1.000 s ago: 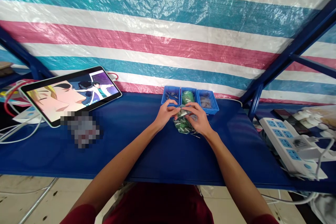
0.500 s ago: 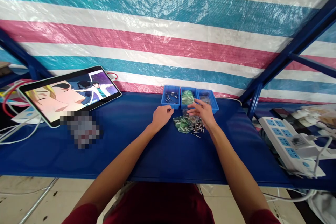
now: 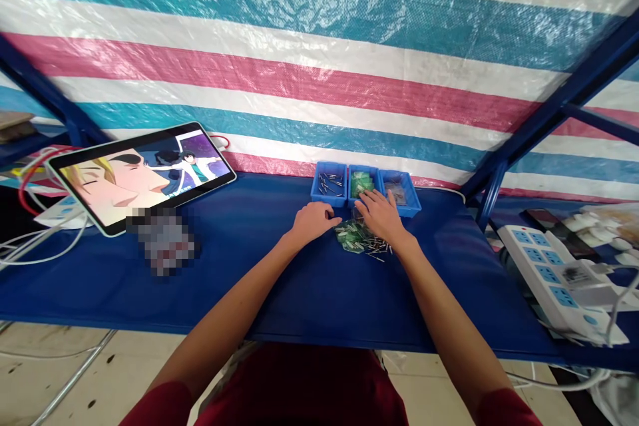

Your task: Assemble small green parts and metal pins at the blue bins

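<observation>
My left hand [image 3: 313, 221] rests on the blue table just in front of the left bin [image 3: 329, 200], fingers loosely curled and thumb stretched apart. Nothing shows in it. My right hand [image 3: 384, 216] is open, palm down and fingers spread, over the loose pile at the front of the bins. That pile has thin metal pins [image 3: 375, 254] and small green packets [image 3: 349, 237]; my hand hides part of it. Similar dark pins [image 3: 330, 181] lie in the left bin. Green packets [image 3: 361, 182] fill the middle bin, and small clear pieces [image 3: 395, 192] the right one.
A tablet [image 3: 150, 176] playing a cartoon leans at the left, with cables behind it and a blurred patch in front. At the right, a white power strip [image 3: 542, 273] lies beside a blue metal frame [image 3: 492, 193]. Striped sheeting [image 3: 319, 80] hangs behind the table.
My right hand has lowered and moved left, its fingers now spread over the pile. The left thumb has come away from the curled fingers. The view has shifted slightly.
</observation>
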`<action>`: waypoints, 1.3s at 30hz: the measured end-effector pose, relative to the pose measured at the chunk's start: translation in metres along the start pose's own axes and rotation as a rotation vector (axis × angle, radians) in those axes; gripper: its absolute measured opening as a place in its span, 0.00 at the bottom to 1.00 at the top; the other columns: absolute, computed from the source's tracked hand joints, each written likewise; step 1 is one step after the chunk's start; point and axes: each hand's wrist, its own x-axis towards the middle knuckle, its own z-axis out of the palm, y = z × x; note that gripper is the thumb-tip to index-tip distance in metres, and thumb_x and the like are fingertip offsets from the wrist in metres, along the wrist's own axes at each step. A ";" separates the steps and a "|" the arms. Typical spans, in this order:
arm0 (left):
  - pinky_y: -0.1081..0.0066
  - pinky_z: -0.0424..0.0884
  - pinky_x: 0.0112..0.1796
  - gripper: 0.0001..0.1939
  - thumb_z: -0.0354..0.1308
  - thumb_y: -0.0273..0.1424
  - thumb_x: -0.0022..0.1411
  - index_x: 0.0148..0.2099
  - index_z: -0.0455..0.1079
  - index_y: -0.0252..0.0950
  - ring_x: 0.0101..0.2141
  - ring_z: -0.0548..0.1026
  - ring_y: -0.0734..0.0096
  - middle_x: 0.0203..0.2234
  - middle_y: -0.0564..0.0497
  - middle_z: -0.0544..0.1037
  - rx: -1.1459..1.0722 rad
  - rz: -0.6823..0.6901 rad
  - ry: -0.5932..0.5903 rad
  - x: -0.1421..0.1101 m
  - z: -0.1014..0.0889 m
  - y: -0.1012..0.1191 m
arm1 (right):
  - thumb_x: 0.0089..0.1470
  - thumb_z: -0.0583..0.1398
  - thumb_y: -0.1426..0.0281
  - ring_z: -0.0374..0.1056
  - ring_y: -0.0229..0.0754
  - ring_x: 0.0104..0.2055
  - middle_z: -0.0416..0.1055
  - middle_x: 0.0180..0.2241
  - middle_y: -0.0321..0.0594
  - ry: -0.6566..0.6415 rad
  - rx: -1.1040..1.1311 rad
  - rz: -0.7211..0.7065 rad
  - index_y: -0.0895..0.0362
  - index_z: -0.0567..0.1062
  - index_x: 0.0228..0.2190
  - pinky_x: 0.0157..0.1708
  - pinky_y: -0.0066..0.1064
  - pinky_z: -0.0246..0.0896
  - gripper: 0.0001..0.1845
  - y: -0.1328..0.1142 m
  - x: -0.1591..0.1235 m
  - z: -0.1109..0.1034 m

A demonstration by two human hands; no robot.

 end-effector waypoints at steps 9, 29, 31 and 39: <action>0.69 0.65 0.34 0.21 0.63 0.49 0.51 0.39 0.73 0.38 0.36 0.73 0.60 0.36 0.48 0.75 -0.023 0.151 -0.067 -0.001 0.008 -0.003 | 0.62 0.51 0.66 0.69 0.51 0.45 0.77 0.40 0.49 0.261 0.204 -0.056 0.58 0.78 0.40 0.48 0.45 0.60 0.16 0.009 -0.004 -0.014; 0.74 0.65 0.33 0.08 0.55 0.33 0.61 0.33 0.71 0.35 0.27 0.71 0.72 0.25 0.53 0.75 -0.534 0.247 0.213 0.002 0.014 0.004 | 0.59 0.54 0.62 0.67 0.42 0.28 0.75 0.34 0.45 0.277 0.501 -0.018 0.57 0.77 0.38 0.33 0.34 0.62 0.15 0.003 -0.022 -0.011; 0.74 0.65 0.30 0.09 0.54 0.35 0.61 0.34 0.71 0.35 0.25 0.70 0.73 0.23 0.53 0.74 -0.612 0.281 0.221 -0.001 0.009 0.000 | 0.57 0.57 0.59 0.66 0.41 0.28 0.74 0.38 0.45 0.223 0.606 -0.014 0.56 0.76 0.43 0.31 0.34 0.63 0.18 -0.001 -0.023 -0.011; 0.75 0.67 0.25 0.17 0.59 0.42 0.58 0.44 0.68 0.35 0.24 0.72 0.73 0.26 0.51 0.75 -0.945 0.261 0.034 -0.006 0.015 0.008 | 0.53 0.61 0.58 0.66 0.40 0.24 0.74 0.26 0.38 0.117 0.941 0.064 0.55 0.76 0.34 0.27 0.32 0.63 0.14 -0.010 -0.026 -0.008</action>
